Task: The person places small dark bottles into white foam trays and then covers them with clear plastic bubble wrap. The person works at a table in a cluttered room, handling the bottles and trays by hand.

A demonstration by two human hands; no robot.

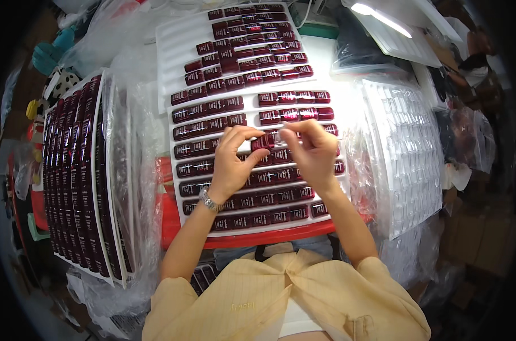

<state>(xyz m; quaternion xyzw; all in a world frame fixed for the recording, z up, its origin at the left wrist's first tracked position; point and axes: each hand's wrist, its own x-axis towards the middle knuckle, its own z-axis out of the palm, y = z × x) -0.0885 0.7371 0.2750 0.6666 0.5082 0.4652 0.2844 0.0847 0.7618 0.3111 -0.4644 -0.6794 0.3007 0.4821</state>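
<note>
My left hand (234, 161), a metal watch on its wrist, holds a small dark red bottle (261, 142) between thumb and fingers above the rows. Close by on its right is my right hand (313, 149), thumb and forefinger pinched at the bottle's clear end; whatever is in that pinch is too small to make out. Beneath both hands lies a white tray (251, 103) with rows of similar dark red bottles lying on their sides. Beyond it a second white tray (175, 51) carries more bottles, its left part bare. My hands cover some of the middle rows.
Filled trays of dark red bottles (79, 170) stand tilted on the left beside clear plastic wrap (141, 165). Clear moulded plastic trays (408, 159) are stacked on the right. A red edge (269, 241) runs along the near side. A bright lamp (381, 20) shows at the upper right.
</note>
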